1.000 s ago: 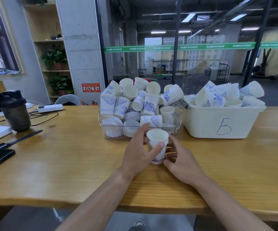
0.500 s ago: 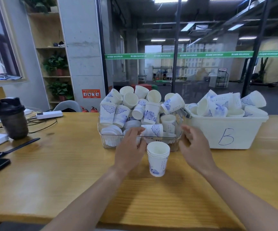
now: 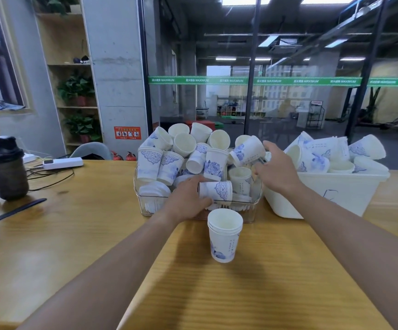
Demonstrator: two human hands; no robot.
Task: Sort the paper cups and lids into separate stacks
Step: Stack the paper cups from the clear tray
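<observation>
Now that both hands have let go of it, the cup stack stands alone on the counter nearest me. Beyond it, my left hand has reached into the clear bin and curls round a cup lying on its side. My right hand, fingers spread, holds nothing above the heap. I judge another cup joins the stack next; lids wait untouched.

Glossy wood table, paper cups — clear plastic bin
</observation>
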